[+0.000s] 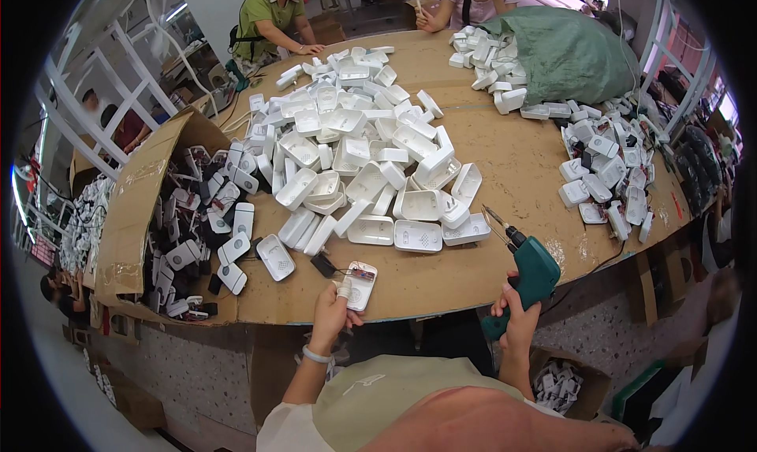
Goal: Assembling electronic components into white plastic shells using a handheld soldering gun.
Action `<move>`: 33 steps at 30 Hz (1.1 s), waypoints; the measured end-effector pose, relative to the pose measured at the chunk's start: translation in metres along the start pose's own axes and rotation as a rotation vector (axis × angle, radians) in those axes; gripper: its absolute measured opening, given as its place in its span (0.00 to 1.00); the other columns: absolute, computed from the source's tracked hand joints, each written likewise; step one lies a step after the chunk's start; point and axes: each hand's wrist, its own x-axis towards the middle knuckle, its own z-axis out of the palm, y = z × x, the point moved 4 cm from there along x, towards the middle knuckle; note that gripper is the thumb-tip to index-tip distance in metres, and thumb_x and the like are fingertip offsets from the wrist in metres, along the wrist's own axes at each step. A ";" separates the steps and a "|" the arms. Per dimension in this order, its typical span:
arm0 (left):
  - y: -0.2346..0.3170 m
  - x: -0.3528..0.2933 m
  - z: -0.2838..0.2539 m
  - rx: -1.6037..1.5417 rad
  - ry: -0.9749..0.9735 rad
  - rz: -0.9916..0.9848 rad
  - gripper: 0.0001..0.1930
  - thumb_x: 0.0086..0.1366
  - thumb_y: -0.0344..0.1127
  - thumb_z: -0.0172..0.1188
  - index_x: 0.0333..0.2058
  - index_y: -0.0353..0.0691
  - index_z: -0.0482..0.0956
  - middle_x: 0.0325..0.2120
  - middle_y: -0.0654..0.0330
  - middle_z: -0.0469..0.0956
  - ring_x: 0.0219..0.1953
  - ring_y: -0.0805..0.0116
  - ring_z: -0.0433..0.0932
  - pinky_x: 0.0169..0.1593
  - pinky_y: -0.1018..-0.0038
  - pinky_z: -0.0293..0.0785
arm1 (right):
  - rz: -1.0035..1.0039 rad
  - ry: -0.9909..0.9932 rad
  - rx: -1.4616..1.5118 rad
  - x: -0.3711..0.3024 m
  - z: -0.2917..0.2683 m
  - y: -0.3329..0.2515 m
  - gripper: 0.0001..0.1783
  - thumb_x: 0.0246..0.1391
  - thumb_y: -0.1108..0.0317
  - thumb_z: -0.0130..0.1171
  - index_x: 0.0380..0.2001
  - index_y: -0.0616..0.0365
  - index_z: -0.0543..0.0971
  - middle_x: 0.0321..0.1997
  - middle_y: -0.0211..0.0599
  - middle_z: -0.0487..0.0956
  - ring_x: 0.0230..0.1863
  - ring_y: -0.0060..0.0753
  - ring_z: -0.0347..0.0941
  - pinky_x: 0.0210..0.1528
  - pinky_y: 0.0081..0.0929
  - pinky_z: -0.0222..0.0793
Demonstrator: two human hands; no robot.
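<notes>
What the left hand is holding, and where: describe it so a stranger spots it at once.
Start at the big heap of white plastic shells on the brown table. Come down to the table's near edge, where the left hand holds one white casing. Unlike the open shells just beyond, this one has a small reddish circuit board inside and a black block beside it.

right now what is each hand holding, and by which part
Left hand: the white housing, by its near left side. Right hand: the green power driver, by its handle.
</notes>
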 end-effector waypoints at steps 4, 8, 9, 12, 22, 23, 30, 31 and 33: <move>0.022 -0.014 0.000 0.579 0.209 0.267 0.14 0.72 0.41 0.49 0.35 0.33 0.72 0.21 0.51 0.79 0.18 0.58 0.79 0.20 0.65 0.71 | 0.001 -0.004 0.004 -0.002 0.003 -0.003 0.14 0.57 0.76 0.58 0.47 0.66 0.73 0.20 0.29 0.68 0.18 0.21 0.63 0.22 0.23 0.62; 0.042 -0.035 0.004 1.091 0.594 0.468 0.13 0.70 0.39 0.52 0.34 0.33 0.72 0.26 0.47 0.78 0.25 0.47 0.79 0.28 0.56 0.72 | -0.008 -0.004 0.007 -0.006 0.001 -0.003 0.14 0.57 0.77 0.58 0.47 0.66 0.73 0.20 0.29 0.68 0.18 0.21 0.63 0.22 0.23 0.62; 0.043 -0.038 0.001 1.044 0.630 0.443 0.12 0.70 0.38 0.52 0.35 0.33 0.73 0.29 0.47 0.77 0.29 0.45 0.78 0.32 0.56 0.72 | 0.002 0.002 0.012 -0.007 -0.001 -0.002 0.14 0.57 0.77 0.57 0.47 0.66 0.73 0.20 0.29 0.68 0.18 0.21 0.63 0.22 0.23 0.62; 0.049 -0.051 -0.006 0.911 0.635 0.477 0.12 0.69 0.38 0.54 0.37 0.33 0.75 0.33 0.45 0.76 0.35 0.43 0.77 0.37 0.56 0.71 | 0.011 -0.005 -0.013 -0.008 -0.003 0.004 0.14 0.57 0.76 0.57 0.47 0.65 0.73 0.20 0.29 0.67 0.17 0.21 0.62 0.22 0.23 0.61; 0.050 -0.042 0.008 0.703 0.529 0.555 0.13 0.62 0.30 0.59 0.45 0.34 0.76 0.36 0.49 0.76 0.38 0.51 0.76 0.44 0.61 0.72 | -0.055 -0.031 -0.061 -0.002 0.004 0.000 0.15 0.60 0.73 0.54 0.50 0.64 0.72 0.21 0.25 0.64 0.21 0.17 0.59 0.24 0.21 0.61; 0.049 -0.041 0.008 0.690 0.538 0.546 0.13 0.61 0.30 0.60 0.45 0.34 0.76 0.35 0.51 0.76 0.37 0.54 0.76 0.43 0.62 0.72 | -0.052 -0.035 -0.068 0.000 0.002 0.001 0.15 0.61 0.73 0.54 0.50 0.64 0.72 0.21 0.25 0.64 0.21 0.16 0.59 0.24 0.21 0.61; 0.060 -0.034 0.017 0.781 0.542 0.655 0.10 0.60 0.32 0.63 0.40 0.36 0.80 0.32 0.56 0.75 0.33 0.61 0.74 0.36 0.68 0.72 | -0.018 -0.015 -0.093 -0.004 0.001 0.006 0.15 0.61 0.74 0.54 0.50 0.64 0.71 0.22 0.25 0.64 0.21 0.16 0.59 0.24 0.20 0.61; 0.066 -0.032 0.021 0.889 0.571 0.661 0.10 0.60 0.34 0.64 0.38 0.36 0.80 0.32 0.55 0.74 0.34 0.58 0.73 0.36 0.65 0.71 | -0.015 -0.024 -0.090 -0.005 0.002 0.007 0.15 0.61 0.74 0.54 0.50 0.64 0.71 0.22 0.25 0.64 0.21 0.16 0.59 0.24 0.20 0.61; 0.073 -0.016 0.035 1.035 0.614 0.611 0.12 0.58 0.39 0.65 0.33 0.36 0.80 0.32 0.52 0.74 0.38 0.51 0.72 0.39 0.57 0.70 | -0.009 -0.056 -0.072 -0.010 0.004 0.008 0.15 0.61 0.74 0.54 0.50 0.64 0.71 0.21 0.25 0.64 0.22 0.16 0.59 0.24 0.21 0.61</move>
